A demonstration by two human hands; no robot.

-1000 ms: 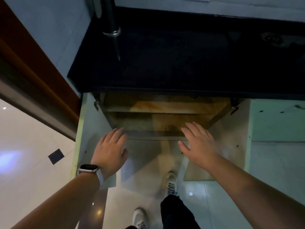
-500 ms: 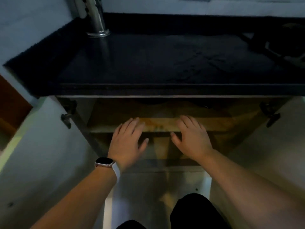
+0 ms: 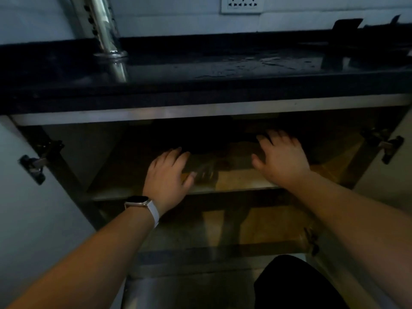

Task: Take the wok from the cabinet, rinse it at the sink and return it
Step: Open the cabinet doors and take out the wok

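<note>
The cabinet (image 3: 214,109) under the black counter stands with both doors swung wide. Its upper wooden shelf (image 3: 243,180) carries a dark rounded shape (image 3: 214,139) at the back, too dim to name as the wok. My left hand (image 3: 168,172), with a watch on the wrist, reaches over the shelf's front edge, fingers spread and holding nothing. My right hand (image 3: 282,157) stretches deeper in on the right, fingers apart, fingertips near the dark shape. Whether it touches is unclear.
A black countertop (image 3: 223,68) runs above, wet in places, with a steel pole (image 3: 107,34) at the left. Open doors flank the cabinet: left door (image 3: 26,208), right door (image 3: 388,192). A lower shelf (image 3: 267,226) sits beneath. My dark-trousered knee (image 3: 296,284) is at bottom right.
The view has dropped lower and nearer the cabinet. Both hands moved forward from outside the opening to over the upper shelf, the right one reaching deeper.
</note>
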